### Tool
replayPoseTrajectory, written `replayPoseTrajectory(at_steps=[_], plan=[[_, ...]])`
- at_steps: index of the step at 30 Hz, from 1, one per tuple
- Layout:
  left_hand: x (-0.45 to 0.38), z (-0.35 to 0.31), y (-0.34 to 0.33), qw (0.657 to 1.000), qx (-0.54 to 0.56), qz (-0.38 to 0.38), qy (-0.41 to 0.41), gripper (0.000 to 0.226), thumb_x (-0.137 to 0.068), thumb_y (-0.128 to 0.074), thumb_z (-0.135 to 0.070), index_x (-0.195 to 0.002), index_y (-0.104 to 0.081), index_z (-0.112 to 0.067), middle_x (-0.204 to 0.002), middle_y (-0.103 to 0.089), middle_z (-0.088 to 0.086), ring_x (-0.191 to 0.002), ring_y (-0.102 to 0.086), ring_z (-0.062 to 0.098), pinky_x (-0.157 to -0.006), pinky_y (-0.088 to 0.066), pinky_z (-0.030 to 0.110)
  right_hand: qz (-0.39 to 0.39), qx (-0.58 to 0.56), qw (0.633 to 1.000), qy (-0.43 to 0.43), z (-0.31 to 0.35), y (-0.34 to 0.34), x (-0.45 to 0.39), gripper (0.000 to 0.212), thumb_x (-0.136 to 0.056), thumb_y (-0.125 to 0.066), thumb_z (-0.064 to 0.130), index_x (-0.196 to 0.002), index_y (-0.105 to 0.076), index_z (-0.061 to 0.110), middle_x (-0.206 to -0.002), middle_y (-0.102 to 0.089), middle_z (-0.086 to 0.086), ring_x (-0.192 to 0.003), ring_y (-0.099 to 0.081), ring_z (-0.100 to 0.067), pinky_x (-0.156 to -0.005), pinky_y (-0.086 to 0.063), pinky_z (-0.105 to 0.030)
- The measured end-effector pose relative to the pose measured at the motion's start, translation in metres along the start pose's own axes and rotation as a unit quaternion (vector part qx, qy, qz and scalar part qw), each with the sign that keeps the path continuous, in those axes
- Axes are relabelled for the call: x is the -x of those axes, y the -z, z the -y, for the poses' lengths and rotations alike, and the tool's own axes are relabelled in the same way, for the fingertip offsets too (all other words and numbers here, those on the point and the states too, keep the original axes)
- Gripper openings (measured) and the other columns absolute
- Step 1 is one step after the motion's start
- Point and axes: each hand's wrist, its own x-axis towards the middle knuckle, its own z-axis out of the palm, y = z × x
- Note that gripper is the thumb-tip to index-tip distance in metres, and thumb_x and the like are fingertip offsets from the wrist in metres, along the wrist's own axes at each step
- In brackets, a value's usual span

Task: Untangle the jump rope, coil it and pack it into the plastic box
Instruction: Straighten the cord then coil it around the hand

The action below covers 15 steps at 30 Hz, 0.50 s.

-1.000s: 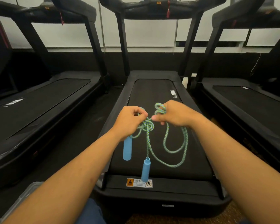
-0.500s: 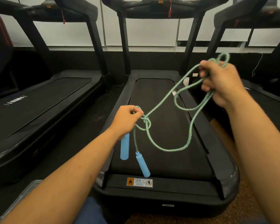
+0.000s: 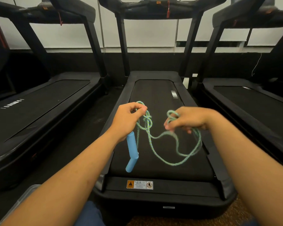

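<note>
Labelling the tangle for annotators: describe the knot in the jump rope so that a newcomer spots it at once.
Start at the middle treadmill, with the warning sticker at its near end. Above its belt, the left hand pinches the green jump rope. The knot is the tight bunch just below the left fingertips, unlike the loose loops in the right hand.

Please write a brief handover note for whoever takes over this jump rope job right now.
Left hand: pinching the rope at the knot; both blue handles hang below it.
Right hand: closed on a bunch of rope loops.
Slack hangs over the middle treadmill.
Plastic box: bottom left, nothing packed.
Done: nothing finished.
Left: untangle, coil, pack.
</note>
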Motion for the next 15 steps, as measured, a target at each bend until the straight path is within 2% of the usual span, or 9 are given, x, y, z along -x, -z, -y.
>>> replayPoseTrajectory(at_steps=[2, 4, 7, 8, 10, 13, 15], plan=[[0.001, -0.001, -0.001, 1.0, 0.006, 0.006, -0.007, 0.014, -0.095, -0.07, -0.016, -0.089, -0.077, -0.006, -0.081, -0.073, 0.003, -0.074, -0.062, 0.004, -0.073, -0.049, 0.015, 0.026, 0.017, 0.999, -0.036, -0.005, -0.015, -0.01, 0.031, -0.086, -0.078, 0.019, -0.112, -0.07, 0.005, -0.095, -0.072, -0.013, -0.046, -0.052, -0.012, -0.048, -0.05, -0.027], [0.002, -0.002, -0.001, 1.0, 0.009, 0.011, -0.011, 0.013, -0.095, -0.069, -0.014, -0.089, -0.077, -0.006, -0.081, -0.073, 0.002, -0.077, -0.064, 0.005, -0.076, -0.05, 0.015, 0.06, -0.002, 0.997, -0.057, -0.007, -0.024, -0.014, 0.044, -0.086, -0.079, 0.016, -0.126, -0.061, 0.01, -0.096, -0.069, -0.01, -0.059, -0.064, -0.017, -0.059, -0.059, -0.034], [0.001, -0.002, -0.001, 1.0, 0.013, 0.01, -0.013, 0.013, -0.095, -0.069, -0.013, -0.088, -0.078, -0.007, -0.078, -0.073, -0.005, -0.078, -0.065, 0.003, -0.077, -0.049, 0.015, 0.086, -0.024, 0.995, -0.047, -0.006, -0.031, -0.015, 0.054, -0.086, -0.079, 0.017, -0.135, -0.055, 0.017, -0.083, -0.075, -0.001, -0.07, -0.07, -0.019, -0.072, -0.056, -0.037], [0.001, -0.002, -0.001, 1.0, 0.014, 0.01, -0.013, 0.013, -0.095, -0.069, -0.013, -0.088, -0.078, -0.007, -0.078, -0.073, -0.005, -0.078, -0.065, 0.003, -0.077, -0.049, 0.015, 0.089, -0.032, 0.995, -0.036, -0.005, -0.032, -0.015, 0.055, -0.087, -0.078, 0.018, -0.135, -0.054, 0.016, -0.082, -0.076, 0.0, -0.071, -0.07, -0.018, -0.072, -0.054, -0.035], [0.001, -0.002, -0.003, 1.0, 0.016, 0.013, -0.012, 0.013, -0.095, -0.069, -0.012, -0.087, -0.077, -0.005, -0.079, -0.073, -0.004, -0.077, -0.065, 0.003, -0.078, -0.048, 0.017, 0.082, -0.079, 0.993, -0.013, -0.002, -0.034, -0.016, 0.05, -0.089, -0.076, 0.015, -0.134, -0.055, 0.013, -0.095, -0.075, -0.005, -0.082, -0.072, -0.021, -0.072, -0.057, -0.032], [0.001, -0.002, -0.004, 1.0, 0.014, 0.019, -0.015, 0.012, -0.094, -0.07, -0.012, -0.086, -0.078, -0.009, -0.083, -0.075, -0.001, -0.08, -0.066, 0.005, -0.081, -0.052, 0.023, 0.054, -0.156, 0.986, 0.028, 0.004, -0.032, -0.017, 0.044, -0.089, -0.076, 0.014, -0.129, -0.06, 0.012, -0.112, -0.071, -0.012, -0.097, -0.072, -0.028, -0.087, -0.061, -0.041], [0.001, -0.001, -0.003, 1.0, 0.011, 0.022, -0.017, 0.011, -0.094, -0.07, -0.013, -0.087, -0.078, -0.012, -0.088, -0.076, 0.0, -0.085, -0.068, 0.007, -0.086, -0.054, 0.028, 0.023, -0.186, 0.98, 0.063, 0.007, -0.032, -0.018, 0.035, -0.089, -0.076, 0.02, -0.122, -0.066, 0.013, -0.113, -0.071, -0.011, -0.098, -0.072, -0.027, -0.088, -0.061, -0.042]])
